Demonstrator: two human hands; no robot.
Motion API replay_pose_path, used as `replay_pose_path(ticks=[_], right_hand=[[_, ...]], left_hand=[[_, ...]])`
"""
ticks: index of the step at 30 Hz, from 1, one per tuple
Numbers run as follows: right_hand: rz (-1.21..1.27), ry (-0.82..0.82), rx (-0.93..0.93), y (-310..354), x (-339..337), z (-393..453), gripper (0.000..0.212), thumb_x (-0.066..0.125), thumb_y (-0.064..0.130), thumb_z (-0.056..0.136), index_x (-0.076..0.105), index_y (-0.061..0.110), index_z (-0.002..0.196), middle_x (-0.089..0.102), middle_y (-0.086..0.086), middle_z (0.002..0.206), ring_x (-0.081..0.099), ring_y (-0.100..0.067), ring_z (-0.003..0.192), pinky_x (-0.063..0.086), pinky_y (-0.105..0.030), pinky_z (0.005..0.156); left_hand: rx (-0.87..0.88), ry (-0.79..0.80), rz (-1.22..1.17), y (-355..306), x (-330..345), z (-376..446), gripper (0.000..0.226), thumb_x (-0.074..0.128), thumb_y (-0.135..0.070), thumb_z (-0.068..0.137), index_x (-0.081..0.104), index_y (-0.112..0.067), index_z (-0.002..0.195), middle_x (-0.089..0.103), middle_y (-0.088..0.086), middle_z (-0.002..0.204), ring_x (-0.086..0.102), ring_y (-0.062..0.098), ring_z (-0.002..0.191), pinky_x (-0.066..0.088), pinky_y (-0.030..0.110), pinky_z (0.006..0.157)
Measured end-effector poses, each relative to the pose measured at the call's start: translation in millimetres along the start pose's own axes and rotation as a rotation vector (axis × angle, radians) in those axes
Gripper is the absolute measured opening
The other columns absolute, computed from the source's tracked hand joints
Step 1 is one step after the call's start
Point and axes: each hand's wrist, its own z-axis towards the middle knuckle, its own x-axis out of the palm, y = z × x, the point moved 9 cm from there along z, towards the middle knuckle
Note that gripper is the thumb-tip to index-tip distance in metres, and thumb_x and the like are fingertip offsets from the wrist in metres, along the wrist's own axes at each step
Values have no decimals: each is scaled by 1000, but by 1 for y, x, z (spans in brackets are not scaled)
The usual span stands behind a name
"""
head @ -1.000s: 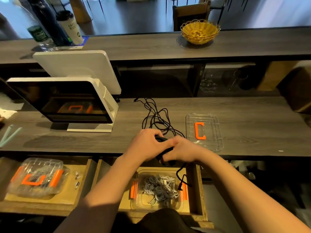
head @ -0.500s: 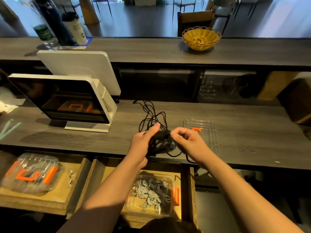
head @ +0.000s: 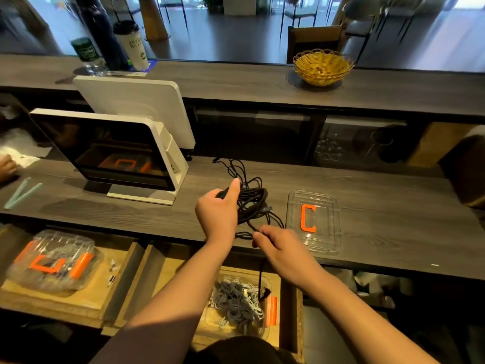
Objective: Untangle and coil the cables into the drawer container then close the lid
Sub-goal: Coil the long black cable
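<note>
While left hand [head: 217, 216] grips black cable [head: 252, 203] | right hand [head: 280, 245] pinches strand

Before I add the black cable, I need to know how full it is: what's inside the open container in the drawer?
The container holds a pile of grey coiled cables. Its near end is hidden by something dark.
</note>
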Motion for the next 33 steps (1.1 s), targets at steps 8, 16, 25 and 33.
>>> replay_pose_path(ticks=[8,16,25,33], right_hand=[[-160,-22,-119,21,-20,13,17,48,34,103,61,25,98,62,8,78,58,-7,69,46,-28,61],[92,-94,-116,6,-61,30,16,71,35,86,71,20,90,69,5,79,65,-7,75,54,-26,69],[226,-123,-16,-11,-23,27,22,54,32,98,70,21,87,69,-4,81,66,-21,79,56,-49,77],[46,19,-90,16,30,11,30,48,37,103,56,25,76,57,3,66,54,-13,62,46,-38,63]], left_hand=[[418,263,519,-10,26,-9,53,53,-63,93,55,-21,60,53,-5,51,52,11,48,42,26,48],[132,721,212,-10,45,-35,76,29,-81,80,55,-13,60,50,6,54,49,23,53,44,36,59],[-318,746,-307,15,30,-34,58,69,-61,79,72,-6,100,70,14,86,67,23,78,53,34,68],[-509,71,-476,38,-8,-10,28,70,-37,89,60,-15,75,59,0,68,56,14,61,45,29,55]])
